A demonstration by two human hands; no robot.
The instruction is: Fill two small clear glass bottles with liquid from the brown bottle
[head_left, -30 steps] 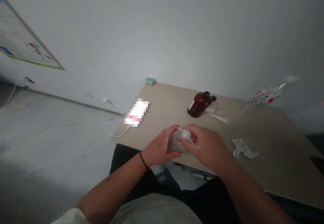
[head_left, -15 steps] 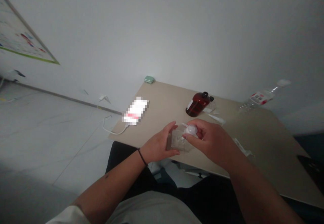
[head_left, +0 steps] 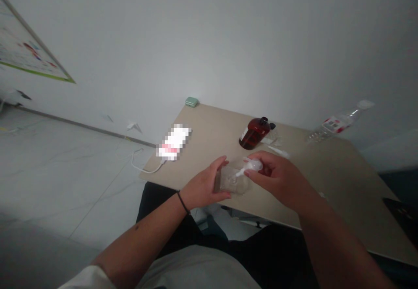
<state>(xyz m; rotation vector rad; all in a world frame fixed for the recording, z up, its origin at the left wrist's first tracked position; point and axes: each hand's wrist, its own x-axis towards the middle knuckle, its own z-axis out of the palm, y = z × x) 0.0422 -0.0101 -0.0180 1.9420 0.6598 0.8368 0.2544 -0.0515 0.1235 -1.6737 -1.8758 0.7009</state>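
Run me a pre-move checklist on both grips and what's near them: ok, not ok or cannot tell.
1. Left grip secure on the clear container: ok, thumb and fingers sit around it.
2. Right grip secure on the white pump top: ok, it is pinched between thumb and fingers.
3. Stem tip free of the container's mouth: cannot tell; it points that way, but the meeting point is unclear.
4. Container's contents known: cannot tell, too faint to see.
5. Brown bottle standing apart from both grips: ok, on the table beyond them.
6. Phone apart from the left grip: ok.
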